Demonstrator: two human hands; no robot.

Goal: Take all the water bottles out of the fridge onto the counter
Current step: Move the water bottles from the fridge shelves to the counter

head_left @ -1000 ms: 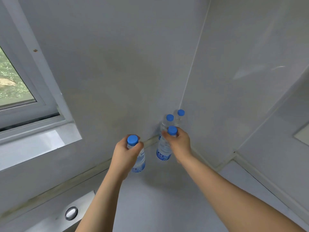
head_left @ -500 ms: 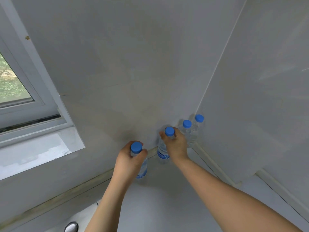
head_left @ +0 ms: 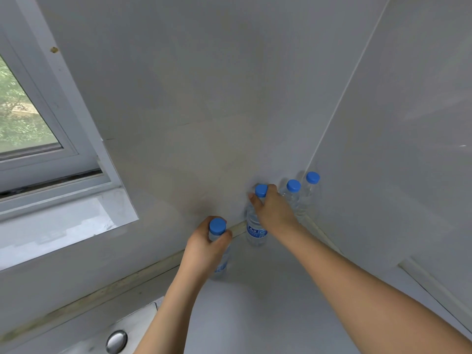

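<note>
View panned left, bottles (head_left: pixel 256 226) on counter (head_left: pixel 268 302), window (head_left: pixel 23 111)

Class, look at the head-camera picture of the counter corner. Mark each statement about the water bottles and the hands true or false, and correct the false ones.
1. Four water bottles show, all with blue caps. True.
2. The left hand holds nothing. False: it grips the left bottle just under its cap.
3. The right hand holds a bottle near its top. True.
4. The two bottles in the corner lie on their sides. False: they stand upright by the wall.
5. A window is on the left. True.
</note>
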